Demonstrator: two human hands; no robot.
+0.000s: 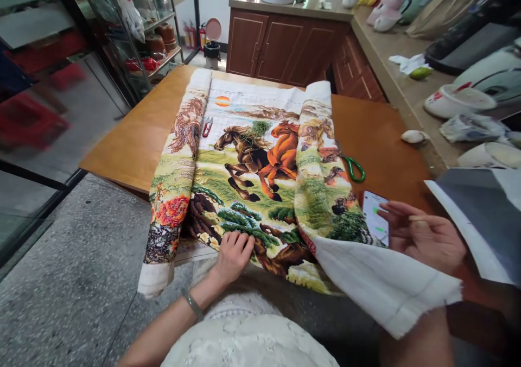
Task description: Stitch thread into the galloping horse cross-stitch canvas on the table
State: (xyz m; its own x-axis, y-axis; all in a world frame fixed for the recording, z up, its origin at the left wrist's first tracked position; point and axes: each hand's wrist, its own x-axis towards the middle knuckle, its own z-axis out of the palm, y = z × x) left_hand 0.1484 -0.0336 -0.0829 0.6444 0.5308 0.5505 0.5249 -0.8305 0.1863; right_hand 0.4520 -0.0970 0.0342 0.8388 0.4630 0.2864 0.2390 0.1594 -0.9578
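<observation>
A large cross-stitch cloth [244, 160] showing running horses, trees and a sun lies across the wooden table [134, 139], both side ends rolled up. My left hand [234, 255] rests on the cloth's near edge, fingers curled on the stitched tree. My right hand [425, 236] holds a phone [376, 217] with a lit screen above the table's right side. A tuft of green thread [260, 129] lies on the horses.
Green-handled scissors [355, 169] lie right of the cloth; small red snips [207, 127] sit on its upper left. A counter [399, 84] with bowls and appliances runs along the right. Brown cabinets [280, 46] stand behind, a glass shelf [134, 25] at left.
</observation>
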